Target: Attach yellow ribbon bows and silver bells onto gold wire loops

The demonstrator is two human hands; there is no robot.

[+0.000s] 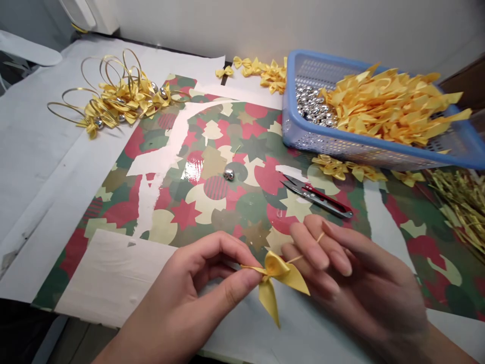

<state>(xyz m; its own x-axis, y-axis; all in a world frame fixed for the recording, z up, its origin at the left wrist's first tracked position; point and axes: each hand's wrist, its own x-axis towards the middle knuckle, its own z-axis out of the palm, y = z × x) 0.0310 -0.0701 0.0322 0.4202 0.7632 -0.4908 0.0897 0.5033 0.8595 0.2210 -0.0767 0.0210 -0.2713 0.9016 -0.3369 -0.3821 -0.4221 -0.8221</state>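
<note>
Between thumb and forefinger, my left hand [212, 278] pinches a yellow satin ribbon bow [278, 267] by one loop, its two tails hanging down and to the right. A thin pale-yellow cord [296, 259] runs from the bow into the curled fingers of my right hand [341, 273], which grip it; its end sticks up by the thumb. Beyond the hands, a small silver jingle bell [229, 174] lies on the patterned paper, apart from both. Red and dark thread snips [318, 196] lie just past my right fingers.
At the back right stands a blue plastic basket [341, 134] holding yellow ribbon bows [390, 108] and silver bells [314, 107]. Gold-coloured rings with bows [117, 101] are heaped at the back left. Loose bows [273, 73] lie behind the basket, gold twist ties [460, 207] at right.
</note>
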